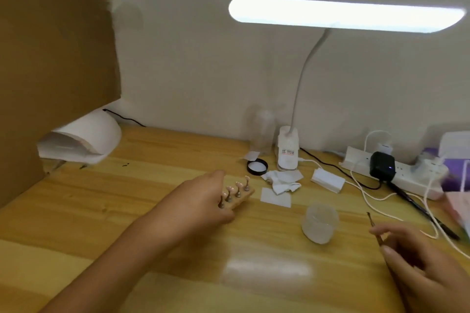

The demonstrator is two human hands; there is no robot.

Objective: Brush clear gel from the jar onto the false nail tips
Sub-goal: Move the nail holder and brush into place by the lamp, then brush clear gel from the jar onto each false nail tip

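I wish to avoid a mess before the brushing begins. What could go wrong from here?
1. The jar seems open, its lid lying apart behind it; the right hand reaching in with the brush might knock it over.
2. The left hand grips the wooden block at one end only, so the nail tips on their stands may wobble under the brush.
3. A loose white cable near the right hand could snag.

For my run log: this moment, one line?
left hand holds wooden nail-tip stand | right hand pinches thin brown brush | frosted plastic jar untouched
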